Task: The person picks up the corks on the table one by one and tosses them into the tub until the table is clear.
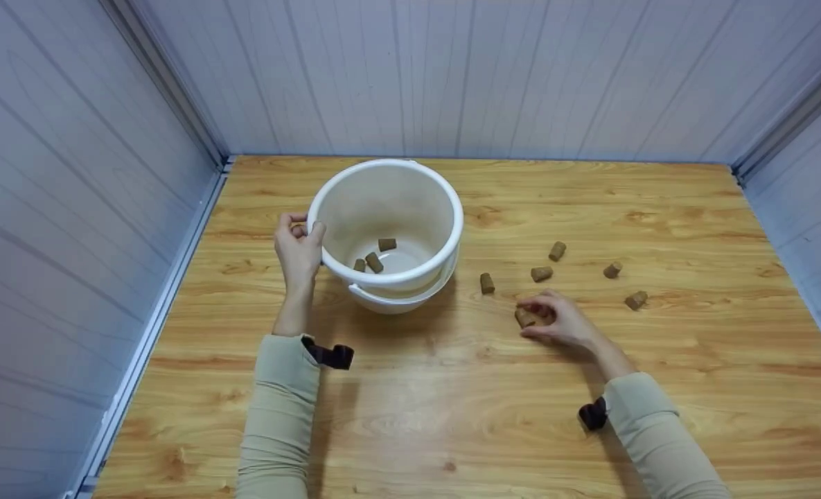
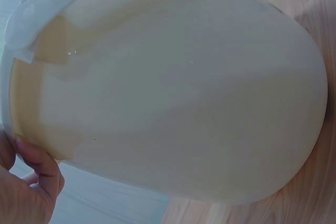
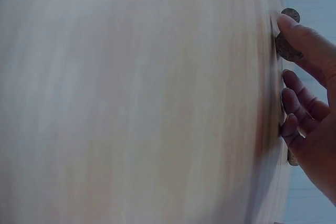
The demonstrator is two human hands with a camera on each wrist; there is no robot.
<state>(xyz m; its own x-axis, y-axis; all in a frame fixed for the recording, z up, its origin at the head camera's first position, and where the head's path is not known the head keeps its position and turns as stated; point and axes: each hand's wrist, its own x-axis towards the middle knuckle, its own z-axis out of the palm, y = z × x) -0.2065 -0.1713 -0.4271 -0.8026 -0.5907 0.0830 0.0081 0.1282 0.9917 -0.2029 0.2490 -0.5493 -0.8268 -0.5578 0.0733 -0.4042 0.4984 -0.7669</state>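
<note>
A white bucket (image 1: 400, 305) stands on the wooden table, its handle hanging down at the front. My left hand (image 1: 299, 249) grips the bucket's rim on the left side, thumb over the edge. In the left wrist view the bucket's wall (image 2: 173, 98) fills most of the picture. Three brown corks (image 1: 374, 262) lie on the bottom inside it. To the right of the bucket, my right hand (image 1: 562, 320) pinches a cork (image 1: 524, 318) between thumb and fingers, low over the table. The right wrist view shows this cork (image 3: 288, 49) beneath the thumb.
Several more corks lie loose on the table (image 1: 445, 416): one cork (image 1: 487, 283) near the bucket, others such as this cork (image 1: 557, 251) and another cork (image 1: 637, 300) farther right. Panelled walls (image 1: 424, 76) close off the back and both sides.
</note>
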